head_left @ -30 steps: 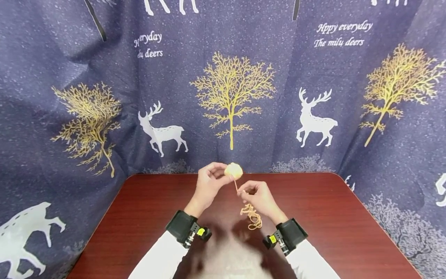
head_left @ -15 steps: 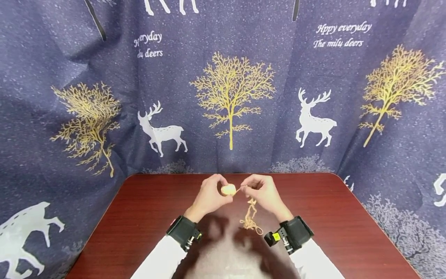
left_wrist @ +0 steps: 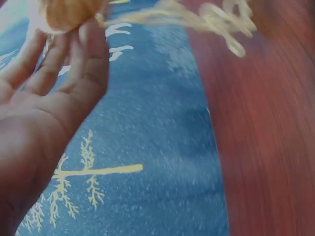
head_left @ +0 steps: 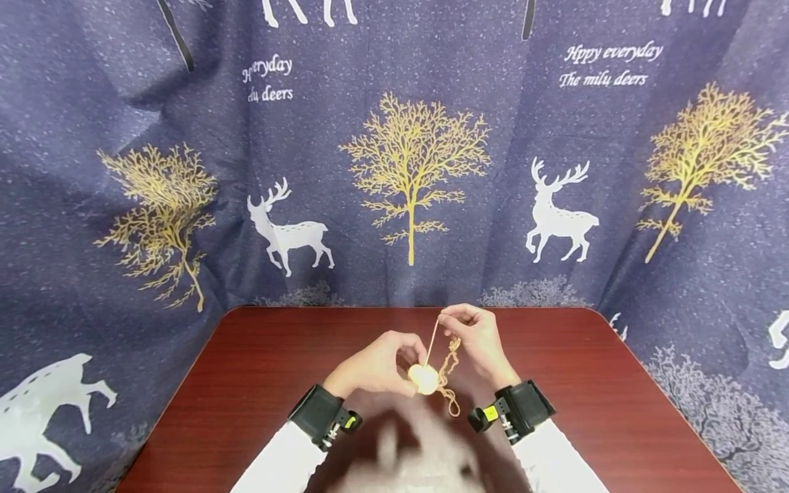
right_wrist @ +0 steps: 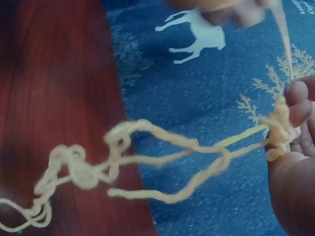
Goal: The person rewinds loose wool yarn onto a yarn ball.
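Note:
A small pale yellow ball of yarn (head_left: pixel 424 378) sits between the fingertips and thumb of my left hand (head_left: pixel 379 366), low over the table. From it a taut strand of yarn (head_left: pixel 433 341) climbs to my right hand (head_left: pixel 474 335), which pinches it between thumb and index finger. A tangled loose length of yarn (right_wrist: pixel 142 157) hangs from the right palm in the right wrist view, with part of it bunched against the fingers. In the left wrist view the ball (left_wrist: pixel 69 14) is cut off by the top edge, fingers curved beneath it.
Beneath both hands lies a reddish-brown table (head_left: pixel 259 383) with rounded far corners. Behind it hangs a dark blue curtain (head_left: pixel 382 55) printed with deer and golden trees. Each wrist wears a black strap (head_left: pixel 317 414) with a small camera.
The left hand has brought the yarn ball down and toward the body. My right hand has risen slightly and moved right, and the strand between them is longer.

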`<state>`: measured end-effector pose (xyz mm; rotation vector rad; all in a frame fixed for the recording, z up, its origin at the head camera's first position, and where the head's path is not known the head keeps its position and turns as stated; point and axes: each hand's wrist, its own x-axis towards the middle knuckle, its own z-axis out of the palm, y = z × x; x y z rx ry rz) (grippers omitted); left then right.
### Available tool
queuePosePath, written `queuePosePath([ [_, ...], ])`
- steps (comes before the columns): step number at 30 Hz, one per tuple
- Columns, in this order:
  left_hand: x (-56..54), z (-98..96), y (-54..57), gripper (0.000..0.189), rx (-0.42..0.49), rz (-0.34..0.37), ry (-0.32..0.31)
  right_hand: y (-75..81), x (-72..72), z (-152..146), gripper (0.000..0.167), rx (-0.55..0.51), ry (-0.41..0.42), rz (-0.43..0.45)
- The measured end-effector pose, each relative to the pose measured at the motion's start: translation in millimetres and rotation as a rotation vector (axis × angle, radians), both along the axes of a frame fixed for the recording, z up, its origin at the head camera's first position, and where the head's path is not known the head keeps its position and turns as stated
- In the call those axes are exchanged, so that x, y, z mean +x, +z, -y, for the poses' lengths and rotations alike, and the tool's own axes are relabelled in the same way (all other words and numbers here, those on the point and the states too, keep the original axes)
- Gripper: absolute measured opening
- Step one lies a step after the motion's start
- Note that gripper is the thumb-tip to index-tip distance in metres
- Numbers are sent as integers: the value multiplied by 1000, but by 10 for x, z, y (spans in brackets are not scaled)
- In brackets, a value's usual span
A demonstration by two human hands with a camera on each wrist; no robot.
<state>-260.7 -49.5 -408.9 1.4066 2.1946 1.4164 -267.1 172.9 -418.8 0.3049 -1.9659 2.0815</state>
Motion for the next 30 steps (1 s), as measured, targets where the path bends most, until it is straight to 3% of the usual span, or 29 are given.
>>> queuePosePath([
  [4, -8, -11, 89, 31, 256, 88, 8, -101, -7, -5, 14, 92, 17, 48],
  [9, -35, -28, 151, 32, 559, 292, 67, -167, 38, 34, 12, 189, 85, 75],
  [14, -42, -53, 164, 28, 682, 426, 195, -166, 94, 81, 12, 286, 131, 21],
  [20, -64, -122, 170, 27, 759, 489, 359, -139, 125, 121, 11, 327, 151, -13],
  [22, -75, -143, 160, 28, 756, 457, 430, -127, 134, 133, 9, 343, 161, -24],
  [24, -94, -158, 132, 29, 716, 368, 507, -103, 154, 144, 9, 351, 180, -40],
  [26, -106, -164, 101, 30, 628, 213, 594, -74, 174, 153, 9, 358, 198, -57],
  [30, -116, -146, 3, 32, 356, -137, 743, -7, 198, 151, 8, 362, 187, -92],
])
